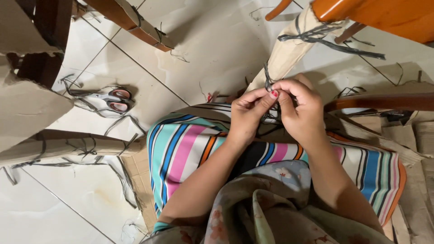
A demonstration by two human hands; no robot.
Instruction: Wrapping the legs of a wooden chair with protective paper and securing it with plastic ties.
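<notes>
Seated on the tiled floor (90,194), I pinched a grey plastic strap (267,81) between the closed fingertips of my left hand (247,113) and my right hand (302,110), both clamped on it where it wrapped the cardboard-covered chair leg (289,52) above my striped lap cloth (181,149). The knot seemed to need steady tension and small pulls close to the cardboard. Scissors (113,100) lay well apart, toward the floor's left edge.
</notes>
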